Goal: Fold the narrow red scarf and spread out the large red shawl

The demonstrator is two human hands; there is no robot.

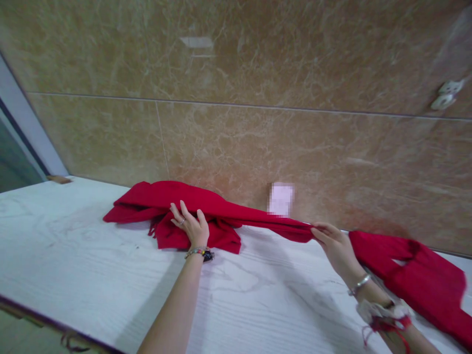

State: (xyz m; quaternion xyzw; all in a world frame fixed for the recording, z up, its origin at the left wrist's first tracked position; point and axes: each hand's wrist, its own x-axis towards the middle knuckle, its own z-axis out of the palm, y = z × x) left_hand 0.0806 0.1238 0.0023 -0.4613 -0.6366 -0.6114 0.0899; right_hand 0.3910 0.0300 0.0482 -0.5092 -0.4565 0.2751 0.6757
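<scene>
A long red scarf [177,194] runs along the back of the white wood-grain table, against the tiled wall. Its left part lies bunched in folds, with a bit of fringe showing. On those folds rests my left hand [191,225], fingers spread and laid on the cloth. My right hand [334,246] pinches the scarf between thumb and fingers, and the stretch between my hands is drawn out into a narrow band. More red cloth [424,275] lies to the right, beyond my right wrist; its link to the held part is hidden behind the hand.
Brown marbled tiles [239,137] rise behind the white table [92,265]. A blurred pale card [281,199] is on the wall just above the scarf. A small white cat-shaped fixture [447,94] sits upper right. At left stands a grey frame [33,113]; the table's front edge is lower left.
</scene>
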